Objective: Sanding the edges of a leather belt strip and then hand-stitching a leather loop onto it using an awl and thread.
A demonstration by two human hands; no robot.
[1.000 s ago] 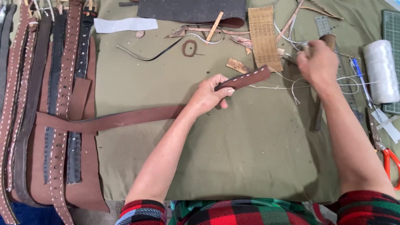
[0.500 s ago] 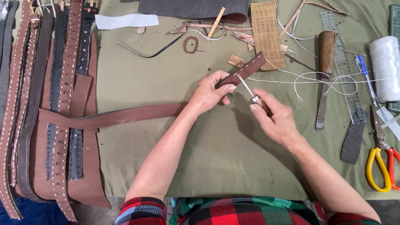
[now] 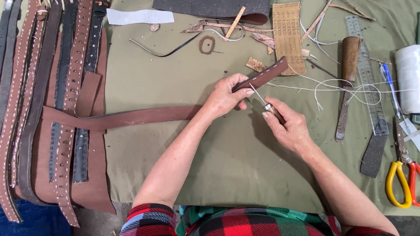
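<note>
- Left hand (image 3: 227, 97) pinching the brown leather strap (image 3: 262, 78) near its free end, thumb on top and fingers closed underneath, end lifted off the cloth, seemingly to steady it and turn its edge toward the tool.
- Right hand (image 3: 288, 126) wrapped round the awl (image 3: 261, 99), fingers shut on the handle, thin metal point angled up and touching the strap edge just beside the left thumb; short grip close to the tip, probably for control.
- Rest of the strap trailing left across the green cloth (image 3: 175, 70), its far part lying over the pile of stitched and punched belts (image 3: 57, 109) at the left edge.
- White thread (image 3: 332, 85) running loose from the strap end toward the spool (image 3: 409, 78) at the right edge, slack enough to loop over the cloth.
- Wooden-handled tool (image 3: 348, 74), clear ruler (image 3: 367, 74) and blue pen (image 3: 389, 83) lying parallel to the right of the hands, within reach but apart from them.
- Scissors with yellow and red handles (image 3: 400, 175) at the lower right, blades closed.
- Leather scraps and a small ring of leather (image 3: 207, 44) scattered along the top.
- Tan woven strip (image 3: 287, 35) just behind the strap end.
</note>
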